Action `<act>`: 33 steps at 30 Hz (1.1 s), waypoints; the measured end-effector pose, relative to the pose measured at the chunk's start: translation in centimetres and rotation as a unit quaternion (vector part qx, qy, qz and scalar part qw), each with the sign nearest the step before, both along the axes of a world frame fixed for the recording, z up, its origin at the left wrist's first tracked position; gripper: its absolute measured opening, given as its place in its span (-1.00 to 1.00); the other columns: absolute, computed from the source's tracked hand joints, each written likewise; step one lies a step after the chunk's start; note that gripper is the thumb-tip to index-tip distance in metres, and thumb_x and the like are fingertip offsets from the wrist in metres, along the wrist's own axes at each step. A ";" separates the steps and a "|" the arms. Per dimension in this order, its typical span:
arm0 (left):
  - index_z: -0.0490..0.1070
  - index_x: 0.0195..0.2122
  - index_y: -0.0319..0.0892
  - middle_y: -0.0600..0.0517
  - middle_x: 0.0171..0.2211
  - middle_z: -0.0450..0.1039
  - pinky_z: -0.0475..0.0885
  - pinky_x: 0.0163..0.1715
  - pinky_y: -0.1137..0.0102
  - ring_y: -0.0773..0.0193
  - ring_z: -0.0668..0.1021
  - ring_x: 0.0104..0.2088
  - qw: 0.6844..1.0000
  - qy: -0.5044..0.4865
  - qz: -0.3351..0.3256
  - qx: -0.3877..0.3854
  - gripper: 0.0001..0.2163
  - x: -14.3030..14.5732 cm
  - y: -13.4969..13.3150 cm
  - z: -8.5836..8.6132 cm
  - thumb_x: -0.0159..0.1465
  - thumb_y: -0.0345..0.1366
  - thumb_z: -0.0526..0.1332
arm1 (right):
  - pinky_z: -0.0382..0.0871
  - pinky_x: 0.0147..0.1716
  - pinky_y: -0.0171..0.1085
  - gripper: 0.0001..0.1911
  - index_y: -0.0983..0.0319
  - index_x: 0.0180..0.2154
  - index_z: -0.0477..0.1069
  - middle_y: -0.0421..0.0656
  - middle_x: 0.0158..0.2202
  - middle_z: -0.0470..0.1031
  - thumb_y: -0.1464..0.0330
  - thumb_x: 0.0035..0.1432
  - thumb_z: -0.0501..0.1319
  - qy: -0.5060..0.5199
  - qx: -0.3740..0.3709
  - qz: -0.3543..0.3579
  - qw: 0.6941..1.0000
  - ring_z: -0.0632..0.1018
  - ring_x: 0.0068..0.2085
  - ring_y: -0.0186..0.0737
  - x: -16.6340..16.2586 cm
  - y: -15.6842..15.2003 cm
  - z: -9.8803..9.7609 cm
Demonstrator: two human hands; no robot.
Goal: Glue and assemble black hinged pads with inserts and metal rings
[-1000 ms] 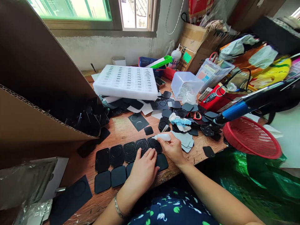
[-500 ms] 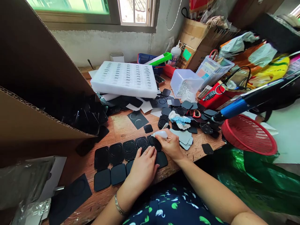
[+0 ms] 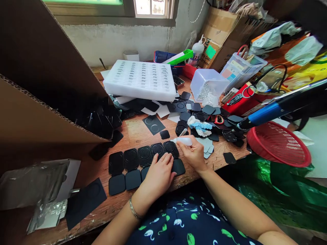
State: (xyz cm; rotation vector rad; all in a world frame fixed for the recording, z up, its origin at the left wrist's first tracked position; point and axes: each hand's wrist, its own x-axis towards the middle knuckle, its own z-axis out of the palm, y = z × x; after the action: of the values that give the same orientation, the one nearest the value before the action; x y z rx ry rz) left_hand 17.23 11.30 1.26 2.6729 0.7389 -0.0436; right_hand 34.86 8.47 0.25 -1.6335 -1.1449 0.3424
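Note:
Two rows of black rounded-square plastic pieces (image 3: 130, 159) lie on the wooden bench (image 3: 133, 131) in front of me. My left hand (image 3: 158, 174) rests flat on the pieces at the right end of the rows, fingers spread. My right hand (image 3: 194, 154) is closed round a small white glue bottle (image 3: 184, 140), its nozzle pointing left over the rightmost ribbed piece (image 3: 171, 148) of the upper row.
A large open cardboard box (image 3: 38, 88) holding black parts stands at the left. A white foam tray (image 3: 140, 81) lies behind, with loose black pieces, a clear tub (image 3: 207, 85), a blue-handled tool (image 3: 265, 112) and a red basket (image 3: 278, 144) at right. Foil bags (image 3: 38, 190) lie near left.
The view has tilted down and shifted a little. Both hands stay on the right end of the rows; the bottle tip has edged slightly over the ribbed piece.

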 end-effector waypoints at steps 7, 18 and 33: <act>0.33 0.22 -0.31 -0.27 0.27 0.32 0.29 0.27 0.00 -0.03 0.37 0.29 0.998 -0.008 0.042 0.044 -0.57 -2.8 -0.5 0.2 0.39 -0.22 0.14 | 0.44 -0.36 -0.29 -0.74 0.23 -0.22 0.49 -0.13 -0.34 0.58 0.17 0.16 0.34 0.102 -0.025 0.053 0.993 0.55 -0.36 -0.23 -2.1 -0.7 0.3; 0.34 0.22 -0.36 -0.26 0.28 0.32 0.29 0.28 0.01 -0.03 0.39 0.28 0.998 0.028 0.042 0.029 -0.56 -3.3 -0.3 0.3 0.39 -0.22 0.16 | 0.38 -0.41 -0.33 -0.82 0.22 -0.29 0.49 -0.20 -0.43 0.54 0.24 0.18 0.32 0.023 -0.055 0.121 0.991 0.51 -0.44 -0.28 -3.1 -0.2 -0.3; 0.33 0.23 -0.36 -0.25 0.29 0.31 0.30 0.28 -0.01 -0.05 0.38 0.28 0.999 0.024 0.039 0.018 -0.55 -3.3 -0.1 0.3 0.39 -0.22 0.17 | 0.37 -0.39 -0.33 -0.74 0.23 -0.28 0.48 -0.18 -0.41 0.55 0.16 0.16 0.33 0.065 -0.069 0.087 0.992 0.51 -0.41 -0.26 -2.2 2.0 0.1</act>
State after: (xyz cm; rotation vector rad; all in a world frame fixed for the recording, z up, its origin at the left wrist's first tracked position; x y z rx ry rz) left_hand 13.88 11.19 1.58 2.6827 0.8673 -0.0737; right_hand 32.64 10.47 0.30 -1.6082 -1.1887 0.6424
